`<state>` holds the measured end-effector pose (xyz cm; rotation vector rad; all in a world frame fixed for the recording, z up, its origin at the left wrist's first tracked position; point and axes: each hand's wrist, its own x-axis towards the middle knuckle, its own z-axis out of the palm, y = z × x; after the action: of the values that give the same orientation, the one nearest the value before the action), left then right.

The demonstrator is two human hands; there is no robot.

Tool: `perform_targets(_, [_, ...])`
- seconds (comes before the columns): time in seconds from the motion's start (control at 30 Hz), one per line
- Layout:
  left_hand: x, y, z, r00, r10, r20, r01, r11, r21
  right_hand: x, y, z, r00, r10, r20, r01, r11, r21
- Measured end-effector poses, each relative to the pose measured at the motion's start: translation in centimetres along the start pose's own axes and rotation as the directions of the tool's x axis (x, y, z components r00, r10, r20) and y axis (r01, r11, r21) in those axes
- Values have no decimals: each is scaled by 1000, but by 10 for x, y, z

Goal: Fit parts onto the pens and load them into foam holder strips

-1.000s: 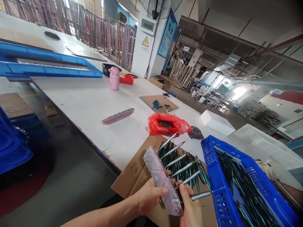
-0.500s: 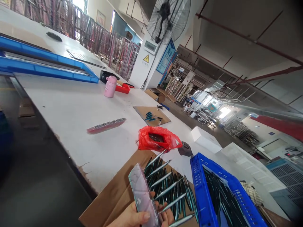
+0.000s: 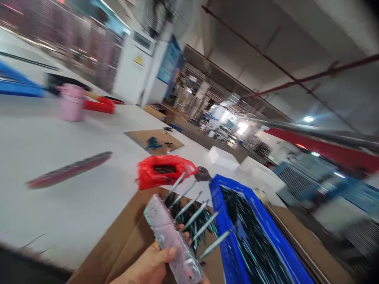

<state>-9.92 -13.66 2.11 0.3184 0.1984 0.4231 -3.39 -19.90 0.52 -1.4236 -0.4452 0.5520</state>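
Fingers of our left hand point(image 3: 152, 262) grasp a pink, foil-like block point(image 3: 171, 240), thumb pressed on its broad face and fingertips showing on the far side. Six slender silvery pieces point(image 3: 204, 228) stick out of the block in a row, slanting up to the right. Skin shows at the block's lower end, but we cannot tell whether it is our right hand or how its fingers stand.

The block is over a cardboard sheet point(image 3: 124, 240) bearing a dark teal pile point(image 3: 178, 208). Just right of it, a blue crate point(image 3: 229, 236) holds many thin, dark pieces point(image 3: 257, 236). Beyond the sheet, on the white table point(image 3: 89, 209), we see a red plastic bag point(image 3: 148, 179), with a blurred pink-and-grey bar point(image 3: 71, 169) to the left. Farther off are a brown board point(image 3: 142, 136) and a pink bottle point(image 3: 72, 103).
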Motion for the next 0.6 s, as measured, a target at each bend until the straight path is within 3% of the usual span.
perform_targets(0.1, [5, -2, 16, 987, -158, 28, 153, 979, 137, -20, -17, -46, 994, 2, -108, 5, 998, 61])
perform_targets(0.17, [12, -5, 27, 956, -279, 91, 251, 937, 245, -35, -26, -66, 997, -27, -77, 37, 990, 134])
perform_targets(0.23, [18, -11, 38, 904, -398, 159, 335, 888, 316, -48, -35, -78, 995, -84, -47, 92, 977, 193])
perform_targets(0.33, [23, -26, 59, 804, -540, 248, 441, 822, 361, -66, -48, -93, 970, -172, -174, 201, 965, 169])
perform_targets(0.47, [25, -62, 88, 668, -644, 372, 516, 762, 392, -95, -61, -120, 882, -225, -415, 248, 969, 1])
perform_targets(0.6, [18, -113, 112, 532, -686, 496, 520, 727, 448, -127, -70, -156, 770, -275, -575, 284, 956, -77])
